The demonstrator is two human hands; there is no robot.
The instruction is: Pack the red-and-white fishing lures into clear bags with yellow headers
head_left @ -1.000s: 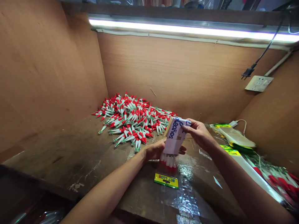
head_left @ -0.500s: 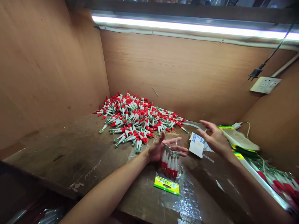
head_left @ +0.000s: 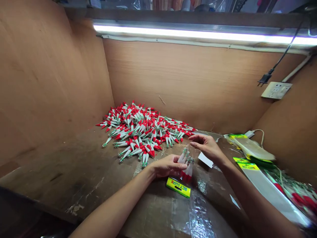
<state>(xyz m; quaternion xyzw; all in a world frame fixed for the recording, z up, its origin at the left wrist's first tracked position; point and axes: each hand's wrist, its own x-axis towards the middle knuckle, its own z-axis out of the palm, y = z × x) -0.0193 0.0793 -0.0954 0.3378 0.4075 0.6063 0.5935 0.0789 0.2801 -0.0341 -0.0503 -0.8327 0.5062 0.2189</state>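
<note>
The left hand point(head_left: 168, 166) was closed around a clear bag point(head_left: 189, 169) just over the table point(head_left: 99, 195). Red and white lures point(head_left: 186, 178) were in the bag, and its yellow top point(head_left: 178, 187) pointed toward the person. The right hand point(head_left: 206, 147) was half open, with nothing to see in it, near the bag and a white card point(head_left: 205, 160). A big pile of lures point(head_left: 142, 127) lay behind

Left hand point(head_left: 167, 166), right hand point(head_left: 208, 148) bare; 2 forearms point(head_left: 121, 198) also bare, slender.
</note>
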